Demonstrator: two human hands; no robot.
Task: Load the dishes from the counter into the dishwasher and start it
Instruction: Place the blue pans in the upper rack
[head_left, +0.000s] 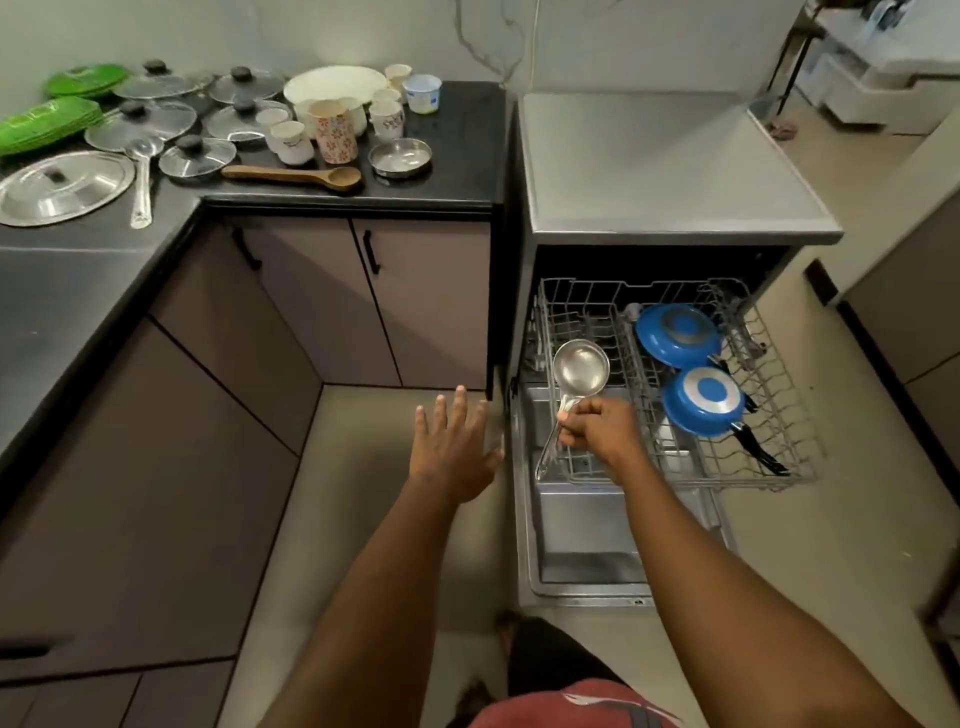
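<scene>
Right hand (592, 428): grips the handle of a round-bowled stainless-steel ladle (579, 371), bowl up, over the left part of the pulled-out grey wire rack (795, 447) of the open grey dishwasher (649, 166).
Left hand (457, 447): fingers spread, holding nothing, above the floor.
Rack, right side: two blue frying pans (701, 400), upside down.
Black desk (467, 145): glass lids (197, 156), white cups (387, 119), green plates (47, 124), wooden spoon (296, 175).

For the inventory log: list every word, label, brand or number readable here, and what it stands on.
No text is legible anywhere.
Round white plastic tub: blue label, too blurred to read.
Stacked green plastic plates: pale mark, unreadable.
Grey open dishwasher door: small mark on its front edge, too small to read.
</scene>
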